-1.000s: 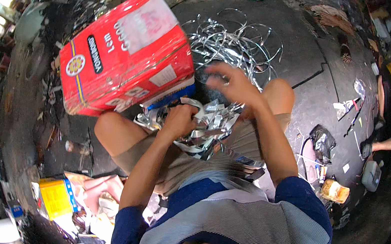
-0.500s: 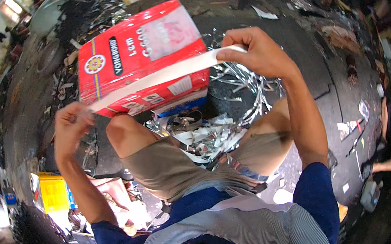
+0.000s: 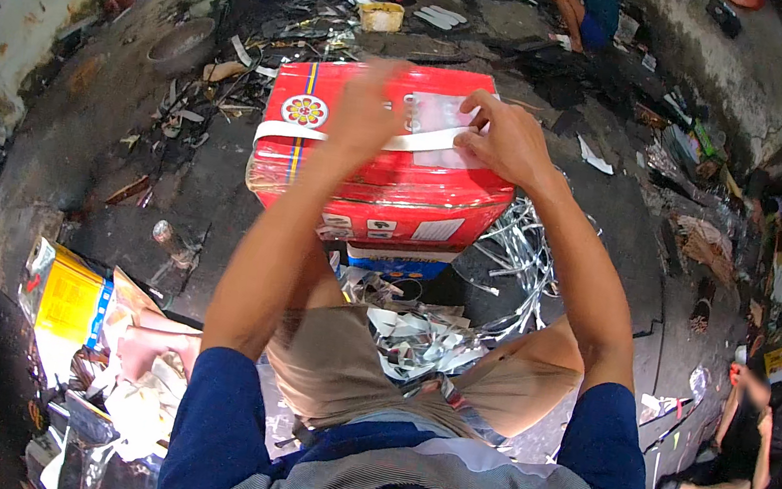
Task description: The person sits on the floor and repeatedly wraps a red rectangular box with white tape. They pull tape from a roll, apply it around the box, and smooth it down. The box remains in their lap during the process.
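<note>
Dark, littered floor (image 3: 193, 281) spreads around the seated person, edged by a pale wall (image 3: 11, 16) at far left. Nearest are the grey-and-navy shirt (image 3: 497, 483) and brown shorts (image 3: 323, 361), with a heap of silvery strips (image 3: 426, 346) between the legs. To the near left lie a yellow package (image 3: 70, 298) and crumpled scraps (image 3: 147, 400); at the near right another person (image 3: 730, 482) sits at the edge of view.

Just beyond the lap, a blue carton (image 3: 398, 265) shows below a large red box (image 3: 439, 191). Clear wrapping shines along the red box's near edge, and a white strip (image 3: 427, 139) lies across its top, its left end bending over the side. The right hand (image 3: 513, 141) pinches the strip's right end between thumb and curled fingers. Over the strip's left half is the left hand (image 3: 367, 118), blurred; whether its fingers grip the strip, I cannot tell.

Right of the box, loose silvery ribbons (image 3: 532, 261) tangle on the floor. Farther off stand a round basin (image 3: 181, 46) to the left and a yellowish tub (image 3: 380, 17) near the middle, with two co-workers (image 3: 592, 14) sitting at the far side.
</note>
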### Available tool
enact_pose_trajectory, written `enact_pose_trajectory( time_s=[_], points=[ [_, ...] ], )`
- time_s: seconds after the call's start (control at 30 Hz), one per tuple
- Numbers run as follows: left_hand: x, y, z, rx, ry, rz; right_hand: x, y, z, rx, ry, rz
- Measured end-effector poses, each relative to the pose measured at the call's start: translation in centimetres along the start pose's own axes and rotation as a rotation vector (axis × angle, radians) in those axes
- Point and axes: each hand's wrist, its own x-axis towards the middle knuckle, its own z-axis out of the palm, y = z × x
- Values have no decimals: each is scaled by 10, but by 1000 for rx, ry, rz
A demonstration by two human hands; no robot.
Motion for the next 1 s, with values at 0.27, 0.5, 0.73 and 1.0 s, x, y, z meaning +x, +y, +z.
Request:
enact_pose_trajectory(
  time_s=[0.27, 0.5, 0.73, 1.0],
  points=[
    [-15, 42, 71, -348, -224, -173, -22, 27, -10, -81, 86, -90],
    [-21, 46, 67, -202, -217, -11, -34, 33, -9, 7, 126, -128],
    [-19, 44, 66, -288, -267, -6, -36, 45, -6, 121, 97, -201],
    [-16, 41, 71, -383, -261, -147, -30, 58, -3, 237, 138, -126]
  ],
)
